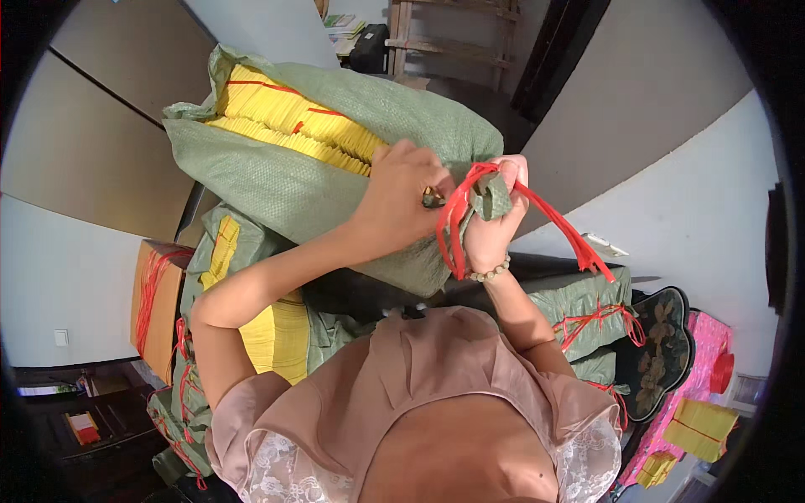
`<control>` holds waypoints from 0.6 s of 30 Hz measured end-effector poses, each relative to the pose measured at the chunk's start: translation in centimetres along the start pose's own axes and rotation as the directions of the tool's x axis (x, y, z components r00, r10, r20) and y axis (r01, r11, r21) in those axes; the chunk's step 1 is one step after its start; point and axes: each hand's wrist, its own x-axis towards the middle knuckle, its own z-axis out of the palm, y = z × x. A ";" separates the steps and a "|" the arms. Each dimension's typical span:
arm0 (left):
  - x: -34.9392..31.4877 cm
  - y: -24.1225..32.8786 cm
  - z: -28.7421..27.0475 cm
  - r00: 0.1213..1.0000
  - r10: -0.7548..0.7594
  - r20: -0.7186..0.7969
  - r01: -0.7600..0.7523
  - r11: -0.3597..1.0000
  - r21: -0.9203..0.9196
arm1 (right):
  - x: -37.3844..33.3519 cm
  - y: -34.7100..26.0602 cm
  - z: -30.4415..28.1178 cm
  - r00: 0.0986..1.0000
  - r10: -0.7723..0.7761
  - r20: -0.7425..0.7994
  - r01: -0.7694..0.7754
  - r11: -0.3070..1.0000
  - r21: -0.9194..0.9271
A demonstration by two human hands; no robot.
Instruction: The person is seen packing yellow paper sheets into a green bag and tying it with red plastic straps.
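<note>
A big green woven sack lies tilted in front of me, its top end open on packed yellow paper bundles. My left hand presses on the sack's near end, fingers curled over the fabric. My right hand is clenched around a gathered corner of the sack together with a bunch of red plastic string, whose loose ends trail down to the right.
More green sacks tied with red string and stacked yellow bundles lie below. A brown carton stands at left. A dark decorated tray and small yellow packs sit at lower right. A wooden frame stands behind.
</note>
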 end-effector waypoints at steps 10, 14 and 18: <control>-0.3 3.9 -3.1 0.927 -0.248 0.281 0.375 0.618 -0.691 | 0.2 0.0 0.0 0.998 0.051 0.036 -0.052 0.998 0.042; -0.7 3.3 -1.8 0.917 -0.264 0.299 0.398 0.660 -0.638 | 0.1 -0.1 -0.4 0.994 0.082 0.069 -0.086 0.994 0.059; 0.1 5.2 -3.0 0.883 -0.300 0.362 0.462 0.412 -0.785 | 0.1 0.2 -0.4 0.995 0.082 0.065 -0.086 0.994 0.064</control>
